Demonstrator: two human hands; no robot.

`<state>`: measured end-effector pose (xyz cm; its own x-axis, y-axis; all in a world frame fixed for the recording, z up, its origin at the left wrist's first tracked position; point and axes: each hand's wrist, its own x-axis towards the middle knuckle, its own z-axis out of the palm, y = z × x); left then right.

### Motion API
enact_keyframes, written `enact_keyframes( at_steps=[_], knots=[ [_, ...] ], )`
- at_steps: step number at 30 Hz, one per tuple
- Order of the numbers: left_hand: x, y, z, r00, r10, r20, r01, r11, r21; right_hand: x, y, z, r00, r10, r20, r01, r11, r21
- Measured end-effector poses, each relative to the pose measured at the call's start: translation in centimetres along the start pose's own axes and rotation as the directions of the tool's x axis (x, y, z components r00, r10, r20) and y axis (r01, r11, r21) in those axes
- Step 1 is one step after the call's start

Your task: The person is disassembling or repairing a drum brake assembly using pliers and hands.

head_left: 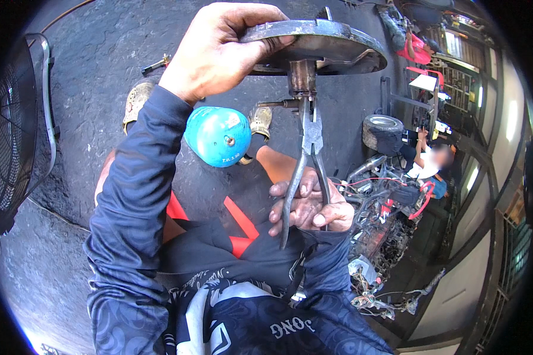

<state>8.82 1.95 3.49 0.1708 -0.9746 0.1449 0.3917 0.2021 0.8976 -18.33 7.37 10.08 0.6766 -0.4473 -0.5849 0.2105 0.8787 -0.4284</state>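
Note:
My left hand (231,47) grips the rim of a round, dished metal disc (343,40), with the thumb below and fingers over the top edge. A tubular metal hub (302,78) sticks down from the disc's middle, with a small side stem near its lower end. In my right hand (314,204) is a pair of pliers (312,139), held by its handles, which are spread somewhat apart. The pliers' jaws point up and meet the hub's lower end; whether they clamp anything there I cannot tell.
A blue rounded tank (218,136) stands on the dark floor between my feet. A large black fan (12,136) is at the left. To the right are stacked tyres (382,133), a heap of wires and metal parts (379,236), and a seated person (426,163).

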Motion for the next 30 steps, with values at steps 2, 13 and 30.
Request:
enact_keyframes(
  at_steps=[2, 13, 30],
  knots=[
    [0.0, -0.5, -0.2, 1.000, 0.002, -0.002, -0.002, 0.999, -0.032, 0.0, -0.1, 0.0, 0.999, 0.009, 0.037, -0.014, 0.992, 0.125],
    [0.5, -1.6, -0.3, 0.999, 0.032, 0.009, -0.032, 0.998, -0.049, -0.1, -0.1, -0.8, 0.967, 0.037, 0.251, -0.087, 0.977, 0.192],
    [0.3, -0.8, -0.2, 1.000, 0.013, 0.002, -0.013, 0.999, -0.037, 0.2, -0.1, -2.1, 0.979, 0.039, 0.201, -0.101, 0.946, 0.308]
  ],
)
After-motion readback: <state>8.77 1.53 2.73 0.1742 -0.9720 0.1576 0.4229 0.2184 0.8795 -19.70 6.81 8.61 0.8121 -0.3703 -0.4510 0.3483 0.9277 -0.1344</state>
